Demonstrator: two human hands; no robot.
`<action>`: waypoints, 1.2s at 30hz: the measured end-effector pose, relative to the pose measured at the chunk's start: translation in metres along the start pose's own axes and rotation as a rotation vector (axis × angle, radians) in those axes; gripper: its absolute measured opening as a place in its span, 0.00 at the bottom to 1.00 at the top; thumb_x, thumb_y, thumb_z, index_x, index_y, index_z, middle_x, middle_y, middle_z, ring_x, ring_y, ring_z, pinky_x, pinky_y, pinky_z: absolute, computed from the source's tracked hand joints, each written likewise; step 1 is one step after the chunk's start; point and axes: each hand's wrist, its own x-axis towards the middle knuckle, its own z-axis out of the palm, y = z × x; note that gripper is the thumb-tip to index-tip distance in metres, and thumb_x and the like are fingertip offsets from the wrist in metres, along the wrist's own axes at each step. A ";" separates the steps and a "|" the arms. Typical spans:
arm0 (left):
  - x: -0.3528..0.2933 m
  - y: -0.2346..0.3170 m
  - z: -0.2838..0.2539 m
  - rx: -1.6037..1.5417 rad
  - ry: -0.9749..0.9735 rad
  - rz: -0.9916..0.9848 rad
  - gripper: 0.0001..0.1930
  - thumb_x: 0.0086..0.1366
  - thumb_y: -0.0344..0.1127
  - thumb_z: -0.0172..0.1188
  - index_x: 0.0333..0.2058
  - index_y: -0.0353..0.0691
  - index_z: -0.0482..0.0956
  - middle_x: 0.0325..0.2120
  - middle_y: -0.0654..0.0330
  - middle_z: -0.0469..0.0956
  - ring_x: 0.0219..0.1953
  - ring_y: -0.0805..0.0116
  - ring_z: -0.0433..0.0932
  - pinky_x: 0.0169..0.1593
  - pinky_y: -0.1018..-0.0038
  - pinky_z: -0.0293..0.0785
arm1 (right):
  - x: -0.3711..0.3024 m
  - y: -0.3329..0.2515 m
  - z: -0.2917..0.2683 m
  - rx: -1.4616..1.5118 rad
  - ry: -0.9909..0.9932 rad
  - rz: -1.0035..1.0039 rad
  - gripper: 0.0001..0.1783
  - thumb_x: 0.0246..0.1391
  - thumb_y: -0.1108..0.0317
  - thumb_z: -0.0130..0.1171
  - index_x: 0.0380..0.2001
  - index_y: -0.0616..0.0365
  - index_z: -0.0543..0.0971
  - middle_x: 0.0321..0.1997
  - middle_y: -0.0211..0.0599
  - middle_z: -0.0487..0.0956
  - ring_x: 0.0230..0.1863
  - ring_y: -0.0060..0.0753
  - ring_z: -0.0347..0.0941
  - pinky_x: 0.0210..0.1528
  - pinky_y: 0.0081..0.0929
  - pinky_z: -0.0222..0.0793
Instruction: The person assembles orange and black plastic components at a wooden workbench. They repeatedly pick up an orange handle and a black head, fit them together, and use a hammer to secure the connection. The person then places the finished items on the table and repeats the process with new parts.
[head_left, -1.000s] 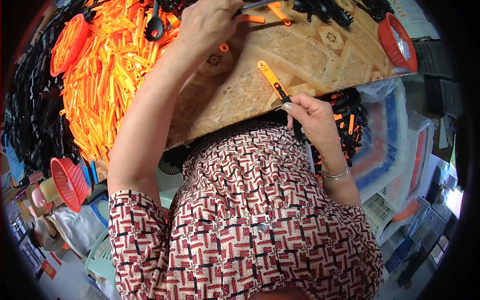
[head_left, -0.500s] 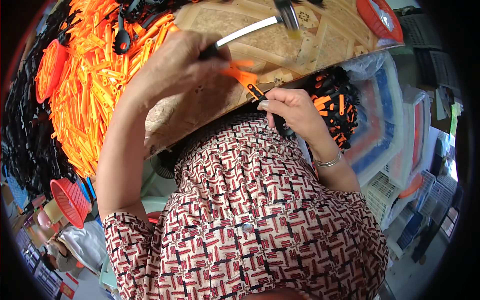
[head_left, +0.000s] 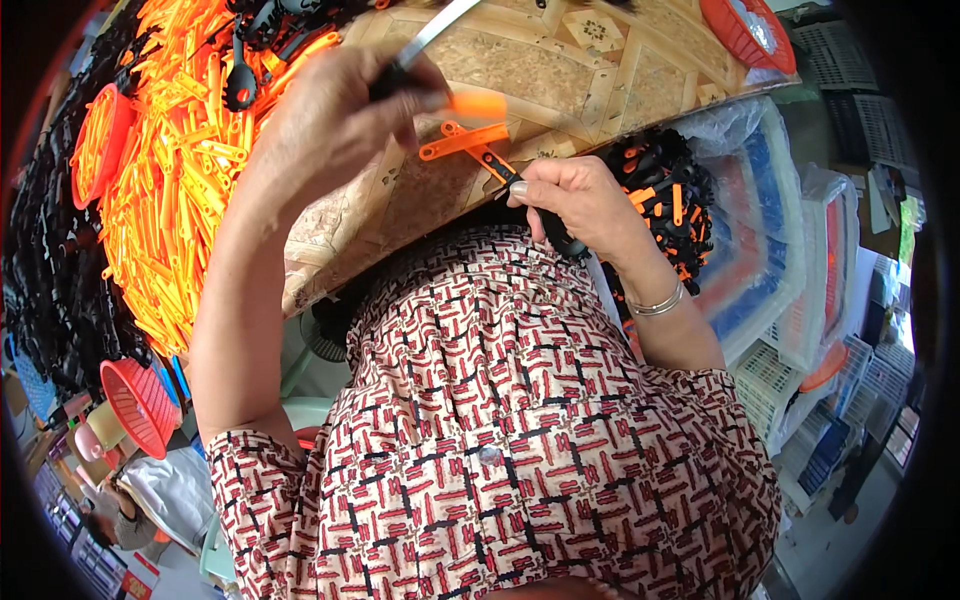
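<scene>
The right hand (head_left: 580, 200) pinches a black-and-orange piece (head_left: 497, 168) over the table (head_left: 540, 60)'s near edge, fingers closed; the left hand (head_left: 345, 120) is wrapped around a tool (head_left: 440, 32), perhaps also pinching a blurred orange strip (head_left: 478, 106). Seemingly a joining step, calling next for a steady right grip.

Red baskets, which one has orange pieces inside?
The upper-left basket, beside the orange pile. The upper-right basket holds something whitish; no orange shows in the lower-left basket.

The top edge cuts off the tool (head_left: 436, 34); 1 orange piece (head_left: 478, 106) is blurred; the right hand (head_left: 588, 203) partly hides the black part (head_left: 498, 168).
</scene>
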 end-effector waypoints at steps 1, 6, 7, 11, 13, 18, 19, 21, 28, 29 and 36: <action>-0.004 -0.003 0.002 -0.011 -0.119 0.012 0.06 0.67 0.31 0.63 0.38 0.34 0.82 0.23 0.63 0.79 0.27 0.76 0.78 0.32 0.74 0.73 | 0.000 0.000 -0.001 -0.004 -0.007 0.000 0.15 0.64 0.62 0.60 0.30 0.63 0.84 0.17 0.28 0.81 0.16 0.12 0.65 0.19 0.19 0.58; -0.011 -0.004 0.026 0.203 -0.229 0.143 0.10 0.62 0.35 0.66 0.37 0.35 0.83 0.26 0.49 0.81 0.30 0.54 0.80 0.37 0.64 0.73 | -0.004 -0.008 -0.002 -0.041 -0.041 0.041 0.16 0.64 0.61 0.60 0.30 0.63 0.85 0.17 0.27 0.80 0.17 0.12 0.66 0.20 0.18 0.59; -0.009 -0.006 0.028 0.191 -0.211 0.133 0.10 0.62 0.36 0.65 0.37 0.35 0.83 0.26 0.49 0.81 0.31 0.52 0.81 0.38 0.63 0.73 | -0.004 -0.007 -0.001 -0.044 -0.036 0.027 0.16 0.64 0.61 0.60 0.30 0.63 0.84 0.17 0.27 0.79 0.17 0.12 0.66 0.20 0.18 0.59; -0.005 -0.014 0.034 0.237 -0.133 0.131 0.10 0.62 0.37 0.65 0.36 0.36 0.83 0.28 0.48 0.82 0.35 0.48 0.81 0.41 0.60 0.73 | -0.004 -0.003 0.001 0.009 -0.034 0.005 0.15 0.64 0.61 0.60 0.29 0.63 0.84 0.17 0.26 0.79 0.17 0.11 0.66 0.20 0.18 0.58; -0.003 -0.014 0.033 0.265 -0.120 0.131 0.10 0.62 0.37 0.65 0.35 0.36 0.83 0.29 0.47 0.81 0.35 0.47 0.81 0.41 0.60 0.74 | -0.005 -0.003 0.000 -0.006 -0.035 0.026 0.15 0.64 0.62 0.60 0.29 0.63 0.84 0.17 0.26 0.79 0.17 0.12 0.66 0.20 0.18 0.58; 0.001 -0.014 0.035 0.305 -0.124 0.151 0.10 0.62 0.36 0.64 0.35 0.35 0.83 0.28 0.46 0.81 0.35 0.46 0.81 0.41 0.59 0.74 | -0.004 -0.002 -0.001 0.012 -0.043 0.042 0.15 0.65 0.63 0.60 0.29 0.63 0.84 0.18 0.26 0.80 0.17 0.13 0.68 0.21 0.18 0.60; 0.002 -0.013 0.035 0.315 -0.130 0.156 0.10 0.62 0.36 0.64 0.35 0.35 0.83 0.28 0.46 0.81 0.35 0.46 0.81 0.40 0.58 0.74 | -0.004 -0.004 0.000 0.011 -0.042 0.034 0.15 0.65 0.63 0.60 0.29 0.63 0.84 0.18 0.27 0.80 0.18 0.13 0.68 0.21 0.18 0.60; 0.002 -0.005 0.035 0.335 -0.143 0.166 0.10 0.62 0.36 0.64 0.36 0.35 0.84 0.27 0.46 0.81 0.34 0.46 0.81 0.40 0.58 0.74 | -0.004 -0.005 0.001 0.006 -0.039 0.025 0.15 0.64 0.63 0.60 0.29 0.63 0.84 0.18 0.27 0.80 0.18 0.13 0.69 0.22 0.18 0.61; 0.001 0.006 0.042 0.469 -0.085 0.201 0.10 0.63 0.36 0.64 0.37 0.36 0.83 0.28 0.45 0.80 0.35 0.43 0.80 0.39 0.56 0.74 | -0.003 -0.007 0.000 0.099 -0.090 0.058 0.13 0.64 0.66 0.59 0.32 0.67 0.84 0.21 0.32 0.82 0.23 0.17 0.75 0.28 0.18 0.67; -0.001 0.002 0.043 0.459 -0.072 0.218 0.10 0.63 0.36 0.64 0.38 0.36 0.83 0.28 0.45 0.79 0.35 0.43 0.80 0.39 0.56 0.74 | -0.004 -0.009 0.000 0.140 -0.100 0.063 0.13 0.65 0.67 0.59 0.33 0.68 0.83 0.21 0.33 0.83 0.23 0.18 0.76 0.29 0.18 0.68; -0.008 0.000 0.052 0.418 -0.064 0.209 0.10 0.64 0.35 0.63 0.39 0.35 0.79 0.32 0.46 0.79 0.37 0.41 0.79 0.40 0.55 0.75 | -0.003 -0.009 -0.001 0.206 -0.130 0.091 0.14 0.66 0.66 0.59 0.34 0.70 0.83 0.23 0.36 0.83 0.23 0.22 0.77 0.31 0.18 0.72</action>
